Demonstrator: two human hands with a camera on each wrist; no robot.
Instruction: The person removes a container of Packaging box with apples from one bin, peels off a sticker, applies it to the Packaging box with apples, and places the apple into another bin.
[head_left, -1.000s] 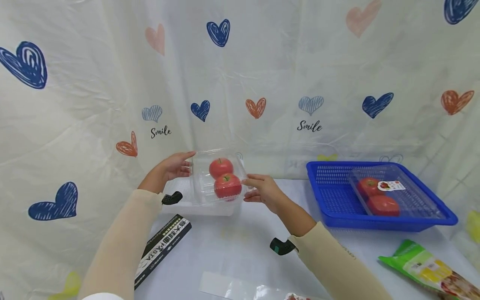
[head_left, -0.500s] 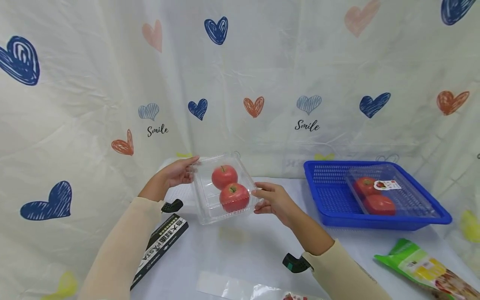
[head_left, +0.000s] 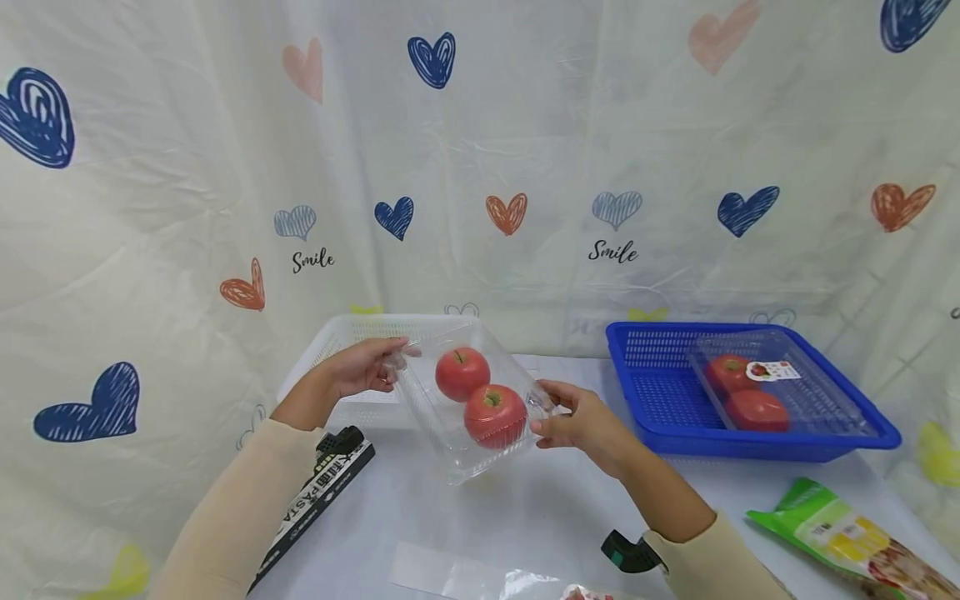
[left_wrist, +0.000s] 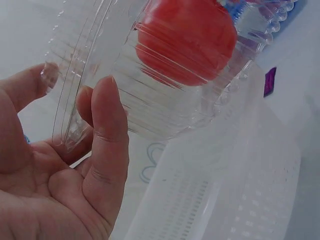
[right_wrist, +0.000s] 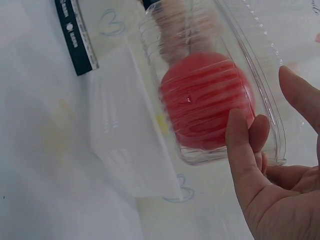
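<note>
Between both hands a clear plastic clamshell box [head_left: 450, 433] is held up, tilted, with two red apples [head_left: 495, 415] inside. My left hand [head_left: 362, 368] grips its left edge, thumb over the top. At the opposite edge my right hand [head_left: 573, 421] pinches the rim between thumb and fingers. In the left wrist view an apple [left_wrist: 187, 42] shows through the ribbed wall, with the fingers [left_wrist: 109, 115] against the plastic. The right wrist view shows an apple [right_wrist: 207, 102] behind the ribbed side and the fingertips pressed to the box.
A white perforated basket [head_left: 315, 350] stands behind the left hand. At the right, a blue basket [head_left: 652, 442] holds another clear box of apples [head_left: 813, 392]. A black pasta box [head_left: 330, 492], a green food bag [head_left: 847, 529] and a clear plastic package [head_left: 450, 567] lie nearer.
Both hands have brought the clear apple box down, toward me and to the right, turning and tilting it. More of the white basket behind it now shows.
</note>
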